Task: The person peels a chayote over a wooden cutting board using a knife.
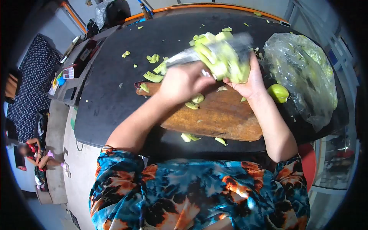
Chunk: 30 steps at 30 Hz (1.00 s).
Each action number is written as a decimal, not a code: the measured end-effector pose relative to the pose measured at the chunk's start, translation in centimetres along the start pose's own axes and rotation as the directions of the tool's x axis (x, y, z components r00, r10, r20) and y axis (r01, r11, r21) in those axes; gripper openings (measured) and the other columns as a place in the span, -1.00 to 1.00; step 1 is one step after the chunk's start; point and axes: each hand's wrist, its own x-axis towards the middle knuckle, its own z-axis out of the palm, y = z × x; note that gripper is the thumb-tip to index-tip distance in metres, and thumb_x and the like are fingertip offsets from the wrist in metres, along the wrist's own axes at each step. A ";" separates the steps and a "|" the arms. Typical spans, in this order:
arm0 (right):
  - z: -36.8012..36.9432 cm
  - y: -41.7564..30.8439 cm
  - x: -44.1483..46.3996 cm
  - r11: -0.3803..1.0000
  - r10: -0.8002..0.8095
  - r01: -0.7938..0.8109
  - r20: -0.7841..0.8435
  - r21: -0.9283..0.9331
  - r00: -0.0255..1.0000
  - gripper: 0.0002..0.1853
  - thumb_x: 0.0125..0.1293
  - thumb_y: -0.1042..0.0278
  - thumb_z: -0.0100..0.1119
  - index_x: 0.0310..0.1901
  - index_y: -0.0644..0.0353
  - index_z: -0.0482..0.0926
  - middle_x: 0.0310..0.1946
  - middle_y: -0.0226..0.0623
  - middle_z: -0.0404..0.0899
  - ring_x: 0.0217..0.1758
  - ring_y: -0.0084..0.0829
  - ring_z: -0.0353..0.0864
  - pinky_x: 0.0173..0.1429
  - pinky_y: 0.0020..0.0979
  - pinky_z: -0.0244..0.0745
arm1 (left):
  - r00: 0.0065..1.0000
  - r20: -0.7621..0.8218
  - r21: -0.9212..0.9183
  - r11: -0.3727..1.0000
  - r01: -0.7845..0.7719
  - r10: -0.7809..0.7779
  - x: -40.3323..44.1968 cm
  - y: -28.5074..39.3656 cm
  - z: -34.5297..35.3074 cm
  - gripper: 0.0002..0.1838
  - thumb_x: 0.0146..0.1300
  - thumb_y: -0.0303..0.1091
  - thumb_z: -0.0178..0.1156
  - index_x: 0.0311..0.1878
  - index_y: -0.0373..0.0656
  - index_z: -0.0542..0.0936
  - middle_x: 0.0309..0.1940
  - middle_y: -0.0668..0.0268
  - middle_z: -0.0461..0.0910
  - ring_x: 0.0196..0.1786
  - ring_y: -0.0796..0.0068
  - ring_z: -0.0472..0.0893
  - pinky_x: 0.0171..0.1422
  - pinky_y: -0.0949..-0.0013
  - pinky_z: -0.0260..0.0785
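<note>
My left hand [183, 81] is blurred by motion, its fingers curled round what looks like a knife; the handle is hidden. A wide silver blade [184, 56], smeared by motion, stretches above this hand and across the pale green vegetable [220, 63]. My right hand [251, 78] holds that vegetable from the right side, its cut faces showing as light strips. Both hands are above the far part of a wooden cutting board [214, 115]. Cut pieces [197, 98] lie on the board, and longer ones [153, 76] rest left of my left hand.
A clear plastic bag [303, 73] with green contents stands right of my right hand, beside a whole round green vegetable [278, 93]. Scraps [126, 54] are scattered over the dark table [111, 88]. Another person [38, 155] sits at far left.
</note>
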 end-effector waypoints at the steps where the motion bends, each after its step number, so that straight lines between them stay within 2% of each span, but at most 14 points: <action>1: -0.3 -0.4 0.1 0.988 0.088 -0.067 0.153 -0.138 0.984 -0.42 0.30 -0.19 -0.01 0.07 0.18 0.50 -0.18 -0.19 0.61 -0.23 -0.17 0.67 -0.30 -0.25 0.53 | 0.985 -0.062 0.042 0.986 0.163 -0.161 0.4 -1.9 0.0 -0.66 0.24 -0.03 0.23 -0.22 -0.15 0.58 -0.45 0.08 0.61 -0.33 0.00 0.63 -0.23 0.09 0.46; 2: -0.1 -0.3 0.0 0.987 0.084 -0.059 0.168 -0.151 0.982 -0.42 0.29 -0.20 0.00 0.07 0.18 0.50 -0.18 -0.19 0.61 -0.24 -0.17 0.67 -0.31 -0.26 0.53 | 0.941 -0.132 0.074 0.943 0.324 -0.313 0.6 -3.9 0.1 -0.60 0.25 0.05 0.21 -0.22 -0.15 0.58 -0.44 0.08 0.64 -0.32 0.00 0.65 -0.24 0.07 0.47; 5: 0.9 -0.3 -0.9 0.988 0.022 0.011 0.210 -0.155 0.978 -0.43 0.27 -0.21 0.03 0.06 0.15 0.51 -0.19 -0.20 0.62 -0.29 -0.18 0.67 -0.32 -0.28 0.52 | 0.899 -0.162 0.100 0.900 0.424 -0.406 0.4 -5.9 -2.1 -0.61 0.31 0.01 0.15 -0.20 -0.19 0.60 -0.42 0.06 0.65 -0.30 -0.02 0.65 -0.22 0.07 0.47; 8: -0.3 -0.5 0.2 0.989 -0.004 0.037 0.221 -0.143 0.975 -0.43 0.28 -0.20 0.02 0.09 0.12 0.50 -0.13 -0.23 0.61 -0.20 -0.21 0.66 -0.26 -0.26 0.52 | 0.917 -0.128 -0.070 0.926 0.371 -0.377 0.5 -3.8 -2.5 -0.70 0.35 -0.15 0.15 -0.13 -0.24 0.58 -0.47 0.06 0.61 -0.35 0.21 0.67 -0.23 0.24 0.43; 9: -0.3 -0.4 0.0 0.990 -0.052 0.070 0.147 -0.122 0.988 -0.42 0.29 -0.22 0.01 0.10 0.12 0.49 -0.10 -0.23 0.60 -0.16 -0.22 0.65 -0.23 -0.25 0.52 | 0.939 -0.078 -0.111 0.939 0.326 -0.335 0.5 -2.5 -2.5 -0.73 0.33 -0.18 0.17 -0.17 -0.24 0.58 -0.51 0.11 0.59 -0.40 0.34 0.64 -0.25 0.28 0.43; 11: 0.4 0.0 -0.1 0.986 -0.140 0.139 0.000 -0.092 0.990 -0.40 0.31 -0.24 -0.01 0.13 0.11 0.47 -0.05 -0.23 0.58 -0.08 -0.25 0.63 -0.16 -0.24 0.52 | 0.987 -0.012 -0.085 0.984 0.156 -0.158 -0.1 -0.3 -2.0 -0.75 0.26 -0.16 0.25 -0.23 -0.17 0.59 -0.52 0.16 0.58 -0.42 0.23 0.64 -0.28 0.27 0.44; 12: 0.6 0.5 0.1 0.978 -0.208 0.208 0.012 0.021 0.978 -0.37 0.32 -0.28 -0.03 0.14 0.14 0.45 0.03 -0.20 0.55 0.01 -0.29 0.59 -0.04 -0.23 0.53 | 0.999 0.021 -0.064 0.997 0.046 -0.044 -0.3 0.9 -1.8 -0.75 0.23 -0.14 0.28 -0.26 -0.15 0.59 -0.51 0.18 0.58 -0.41 0.18 0.64 -0.29 0.26 0.45; 14: -1.3 -0.1 1.4 0.995 -0.041 0.012 0.294 0.099 0.955 -0.31 0.35 -0.31 -0.08 0.23 0.15 0.42 -0.01 -0.06 0.59 -0.02 -0.23 0.65 0.08 -0.17 0.57 | 0.992 0.106 -0.093 0.994 -0.061 0.071 -0.7 2.5 -1.1 -0.72 0.17 -0.09 0.33 -0.29 -0.10 0.58 -0.50 0.20 0.58 -0.39 0.11 0.64 -0.30 0.23 0.46; 15: -1.1 -0.7 0.7 0.993 0.041 -0.071 0.307 0.089 0.951 -0.31 0.37 -0.29 -0.10 0.23 0.18 0.42 -0.01 -0.03 0.59 -0.03 -0.21 0.66 0.08 -0.12 0.60 | 0.979 0.147 -0.022 0.990 -0.136 0.138 -0.9 3.0 -0.8 -0.67 0.14 -0.02 0.34 -0.28 -0.08 0.58 -0.47 0.21 0.59 -0.40 0.12 0.63 -0.30 0.19 0.46; 16: -0.3 -0.8 0.0 0.999 0.024 -0.031 0.246 0.025 0.969 -0.36 0.34 -0.30 -0.08 0.04 0.21 0.51 -0.24 -0.17 0.63 -0.26 -0.29 0.66 -0.17 -0.26 0.63 | 0.969 0.062 -0.079 0.969 -0.235 0.240 -0.8 3.5 -0.3 -0.64 0.13 0.01 0.33 -0.31 -0.09 0.55 -0.48 0.23 0.58 -0.41 0.14 0.63 -0.33 0.20 0.46; 18: 0.0 -0.6 -0.1 1.000 -0.015 0.017 0.237 -0.005 0.971 -0.37 0.34 -0.30 -0.08 -0.01 0.20 0.53 -0.27 -0.20 0.62 -0.29 -0.35 0.66 -0.26 -0.34 0.63 | 0.961 0.149 -0.017 0.972 -0.234 0.234 -1.1 4.3 -0.1 -0.62 0.13 0.04 0.33 -0.34 -0.10 0.52 -0.49 0.24 0.56 -0.44 0.17 0.62 -0.37 0.21 0.45; 21: 0.2 -0.7 -0.4 0.999 -0.038 0.046 0.243 -0.028 0.969 -0.40 0.34 -0.28 -0.07 -0.03 0.19 0.53 -0.29 -0.23 0.62 -0.32 -0.39 0.66 -0.31 -0.38 0.61 | 0.959 0.124 0.007 0.966 -0.257 0.254 -1.2 4.4 0.2 -0.61 0.12 0.04 0.32 -0.37 -0.10 0.49 -0.51 0.25 0.55 -0.46 0.18 0.61 -0.40 0.23 0.44; 24: -1.4 -0.7 1.0 1.000 -0.001 0.005 0.349 -0.009 0.937 -0.35 0.39 -0.26 -0.13 0.11 0.23 0.49 -0.18 -0.10 0.63 -0.22 -0.33 0.69 -0.21 -0.30 0.70 | 0.961 0.099 -0.001 0.966 -0.258 0.256 -1.2 4.1 0.5 -0.59 0.12 0.05 0.32 -0.37 -0.11 0.49 -0.50 0.25 0.55 -0.46 0.18 0.61 -0.41 0.23 0.44; 30: -1.8 -0.6 1.7 1.000 0.001 -0.012 0.345 0.028 0.939 -0.39 0.39 -0.20 -0.12 0.09 0.25 0.50 -0.21 -0.08 0.64 -0.28 -0.28 0.69 -0.21 -0.30 0.68 | 0.967 0.101 0.026 0.971 -0.236 0.232 -1.2 3.9 0.6 -0.59 0.14 0.05 0.31 -0.36 -0.12 0.48 -0.50 0.24 0.55 -0.45 0.16 0.62 -0.40 0.22 0.44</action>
